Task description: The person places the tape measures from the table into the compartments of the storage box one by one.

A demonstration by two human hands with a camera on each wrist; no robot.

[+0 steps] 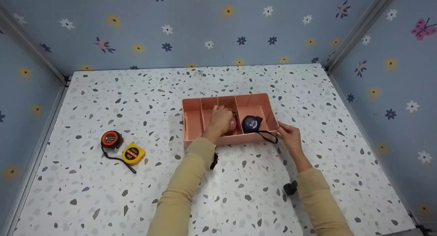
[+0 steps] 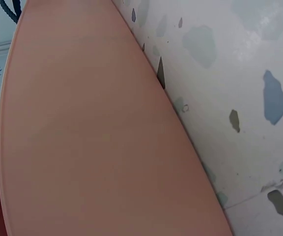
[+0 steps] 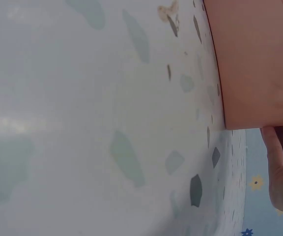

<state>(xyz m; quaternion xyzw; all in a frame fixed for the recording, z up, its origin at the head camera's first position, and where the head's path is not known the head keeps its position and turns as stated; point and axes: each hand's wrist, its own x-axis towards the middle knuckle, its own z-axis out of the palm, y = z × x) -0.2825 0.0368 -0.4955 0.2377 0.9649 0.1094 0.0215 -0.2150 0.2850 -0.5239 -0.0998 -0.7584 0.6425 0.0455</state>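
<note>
A pink divided box (image 1: pixel 201 140) sits on the speckled table. My left hand (image 1: pixel 221 121) reaches into one of its middle compartments, its curled fingers on a red tape measure (image 1: pixel 233 124) that is mostly hidden. In the right compartment lies a dark blue tape measure (image 1: pixel 252 123), its black strap hanging over the front rim. My right hand (image 1: pixel 290 137) pinches the box's right front corner; in the right wrist view its fingers (image 3: pixel 275 152) meet the end wall. The left wrist view is filled largely by the box's front wall (image 2: pixel 92 123).
On the table's left side lie an orange-and-black tape measure (image 1: pixel 112 139) with a black strap and a yellow tape measure (image 1: pixel 133 153), close together. Flowered panels (image 1: pixel 191 31) enclose the table at the back and both sides.
</note>
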